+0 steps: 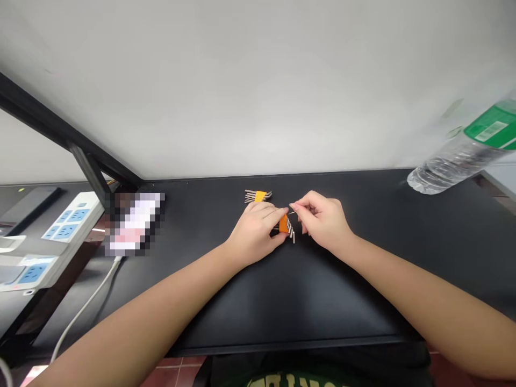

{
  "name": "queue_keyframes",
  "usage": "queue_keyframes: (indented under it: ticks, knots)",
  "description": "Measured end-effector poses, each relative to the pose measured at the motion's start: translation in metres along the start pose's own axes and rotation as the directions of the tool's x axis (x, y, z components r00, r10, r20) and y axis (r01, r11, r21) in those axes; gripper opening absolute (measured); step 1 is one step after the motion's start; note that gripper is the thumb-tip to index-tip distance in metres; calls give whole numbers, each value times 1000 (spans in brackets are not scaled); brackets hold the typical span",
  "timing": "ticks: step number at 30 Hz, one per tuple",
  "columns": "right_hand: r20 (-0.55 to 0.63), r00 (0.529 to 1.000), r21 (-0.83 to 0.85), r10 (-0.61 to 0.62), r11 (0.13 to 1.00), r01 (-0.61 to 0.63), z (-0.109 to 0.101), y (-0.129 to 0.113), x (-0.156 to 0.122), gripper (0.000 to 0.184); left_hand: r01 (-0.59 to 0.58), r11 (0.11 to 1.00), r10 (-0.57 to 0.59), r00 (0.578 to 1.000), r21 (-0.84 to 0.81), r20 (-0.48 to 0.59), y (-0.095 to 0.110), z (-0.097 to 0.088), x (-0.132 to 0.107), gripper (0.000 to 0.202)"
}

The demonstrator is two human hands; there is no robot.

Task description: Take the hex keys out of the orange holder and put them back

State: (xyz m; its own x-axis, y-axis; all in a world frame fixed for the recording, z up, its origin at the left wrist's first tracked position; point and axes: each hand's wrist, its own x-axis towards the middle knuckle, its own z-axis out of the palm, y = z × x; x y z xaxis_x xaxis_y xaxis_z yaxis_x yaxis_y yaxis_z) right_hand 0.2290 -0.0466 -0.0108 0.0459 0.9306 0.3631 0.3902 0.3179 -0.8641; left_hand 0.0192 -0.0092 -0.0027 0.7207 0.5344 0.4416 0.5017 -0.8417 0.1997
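Note:
My left hand (258, 231) is closed around an orange holder (284, 223) of hex keys, whose short bent ends fan out toward the right. My right hand (322, 217) pinches the end of a thin hex key (292, 213) between thumb and forefinger, right beside the holder. Whether that thin key still sits in the holder is hidden by my left fingers. Just beyond my left hand, a second set of hex keys in a yellow-orange holder (260, 196) lies on the black table (282, 301).
A clear plastic bottle (455, 164) with a green label stands at the right by the wall. To the left are a blurred-out phone-like object (135, 223) with a white cable (86, 303), a white power strip (72, 226) and a black metal frame (91, 172).

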Motion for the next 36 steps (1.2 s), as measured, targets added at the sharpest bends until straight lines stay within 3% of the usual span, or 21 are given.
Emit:
queue_keyframes:
  ticks: [5, 9, 14, 17, 19, 22, 24, 26, 28, 31, 36]
  knots:
    - [-15, 1000, -19, -10, 1000, 10, 5, -1, -1, 25, 19, 1000, -19, 1000, 14, -14, 1, 2, 0, 41]
    - [12, 983, -149, -181, 972, 181, 1, 2, 1, 23, 39, 997, -40, 999, -62, -12, -1, 2, 0, 40]
    - [161, 881, -296, -445, 830, 473, -10, 12, 9, 27, 11, 976, -19, 999, -217, -33, -4, 2, 1, 41]
    - [233, 827, -328, -511, 759, 562, -12, 16, 11, 31, -22, 961, 10, 999, -277, -43, -4, 1, 3, 40]
    - [253, 817, -312, -519, 755, 576, -11, 17, 11, 30, -36, 955, 26, 999, -295, -39, -4, 0, 4, 38]
    - [202, 891, -207, -407, 872, 445, -11, 16, 11, 24, -32, 963, 26, 999, -268, -28, -4, 0, 3, 39]
    - [152, 963, -106, -222, 965, 239, -13, 14, 13, 18, -22, 981, 16, 999, -194, -34, -4, 0, 2, 42]
    - [173, 985, -17, -19, 1000, 23, -16, 12, 15, 14, -13, 996, 10, 999, -88, -31, -5, 0, 0, 44]
    - [275, 954, 48, 122, 989, -141, -16, 9, 18, 14, -9, 1000, 9, 1000, 4, -14, -4, 0, -1, 42]
    - [426, 876, 116, 227, 946, -302, -15, 5, 18, 19, -20, 996, 20, 1000, 87, -5, -2, 1, -2, 39]
    - [477, 828, 112, 294, 915, -389, -13, -2, 17, 22, -58, 979, 52, 998, 194, 39, 1, 0, -2, 40]
